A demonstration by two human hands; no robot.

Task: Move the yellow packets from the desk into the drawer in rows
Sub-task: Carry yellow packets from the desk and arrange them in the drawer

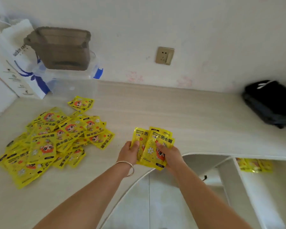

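Note:
A loose heap of several yellow packets (pixel 56 138) lies on the left part of the pale desk (pixel 180 116). Both hands hold a small fanned bundle of yellow packets (pixel 153 142) above the desk's front edge. My left hand (pixel 130 152) grips the bundle's left side, thumb on top. My right hand (pixel 169 154) grips its right side. At the lower right the white drawer (pixel 262 187) stands open below the desk, with a few yellow packets (pixel 254 165) lying at its back.
At the back left stand a white paper bag (pixel 15 63), a clear plastic box (pixel 73 83) and a brown basket (pixel 61 48) on top of it. A black bag (pixel 271 103) lies at the desk's far right. A wall socket (pixel 164 55) is behind.

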